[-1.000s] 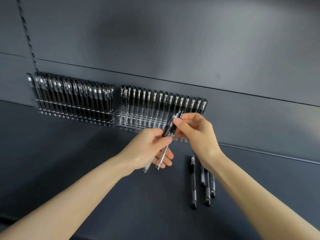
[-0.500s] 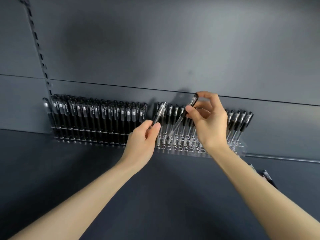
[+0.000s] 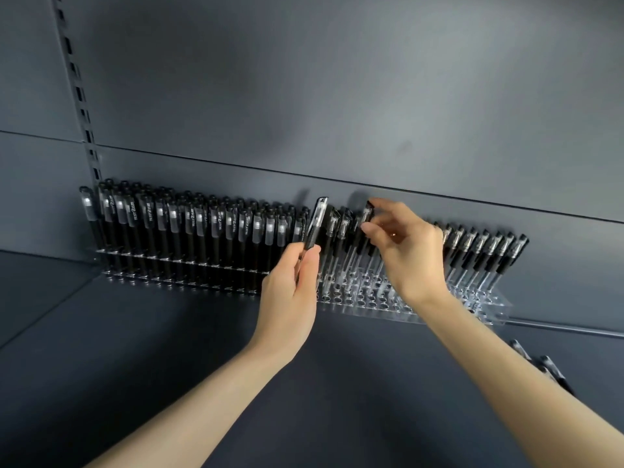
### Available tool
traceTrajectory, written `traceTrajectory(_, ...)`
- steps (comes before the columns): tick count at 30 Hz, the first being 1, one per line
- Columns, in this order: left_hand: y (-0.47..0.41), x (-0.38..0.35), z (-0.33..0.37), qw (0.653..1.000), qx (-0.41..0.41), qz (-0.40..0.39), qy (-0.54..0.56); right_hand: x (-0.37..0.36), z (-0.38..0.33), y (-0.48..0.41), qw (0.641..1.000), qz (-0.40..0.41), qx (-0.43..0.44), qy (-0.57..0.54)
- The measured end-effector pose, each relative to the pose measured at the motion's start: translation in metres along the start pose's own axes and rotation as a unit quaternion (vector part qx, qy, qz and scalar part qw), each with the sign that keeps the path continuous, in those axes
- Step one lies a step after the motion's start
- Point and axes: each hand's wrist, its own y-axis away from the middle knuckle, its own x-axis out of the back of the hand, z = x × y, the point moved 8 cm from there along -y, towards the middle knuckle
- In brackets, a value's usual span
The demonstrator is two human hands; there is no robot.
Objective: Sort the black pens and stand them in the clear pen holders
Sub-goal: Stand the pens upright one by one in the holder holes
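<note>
Left hand [image 3: 290,292] pinches a tilted pen [image 3: 314,228], right hand [image 3: 408,251] another pen [image 3: 368,212] — either could miss the clear holder [image 3: 364,303], toppling neighbouring pens [image 3: 341,228].

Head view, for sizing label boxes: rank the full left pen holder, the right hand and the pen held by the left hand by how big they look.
1. Full left pen holder, by far the widest.
2. Right hand.
3. Pen gripped by the left hand; lower part hidden, so full length unsure.

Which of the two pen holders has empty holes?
The right holder, below the right hand: its front rows are bare holes. The left holder is packed with pens.
</note>
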Motion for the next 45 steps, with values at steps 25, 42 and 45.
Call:
traceTrajectory(25,0.011,-0.022,-0.01,0.998,0.032,-0.054,0.02,-0.007,0.007,0.024,0.987,-0.066,-0.099,-0.104)
traceTrajectory(42,0.018,-0.035,-0.01,0.887,-0.214,-0.075,-0.403,0.038,0.003,-0.002,0.996,0.048,-0.023,-0.07)
traceTrajectory(45,0.019,-0.043,-0.016,0.858,-0.22,-0.1,-0.454,0.033,0.003,-0.005,0.997,0.061,0.011,-0.041)
